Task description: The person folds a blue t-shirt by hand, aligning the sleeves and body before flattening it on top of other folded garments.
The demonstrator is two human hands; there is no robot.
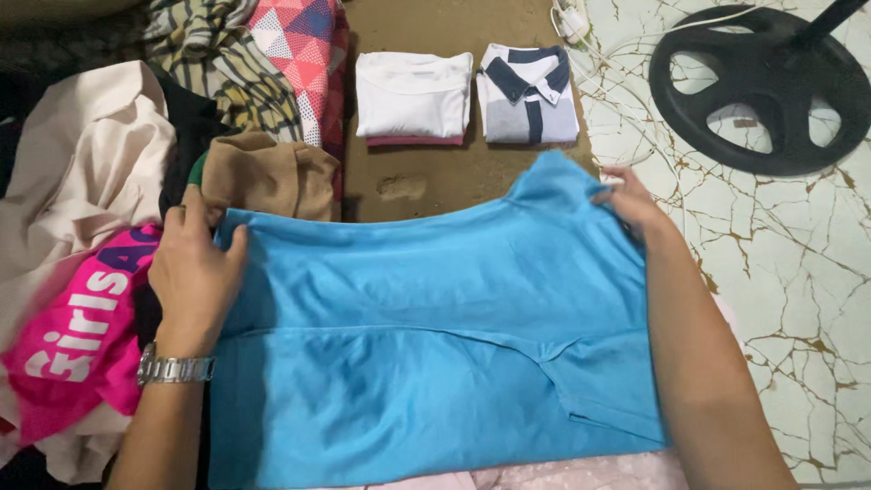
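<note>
I see a blue shirt [435,345] spread wide across the brown mat [426,181], covering its near edge. Off the mat's left edge sits a heap of clothes [91,227] — cream, pink, tan, striped. On the marble floor [798,272] past the right edge stands a black fan base [762,86]. At the mat's far edge lie two folded shirts, a white one [413,95] and a white-and-navy collared one [528,95]. My left hand [192,272] pinches the blue shirt's far left corner, thumb on top; my right hand [631,201] grips its far right corner, fingers closed on the cloth.
</note>
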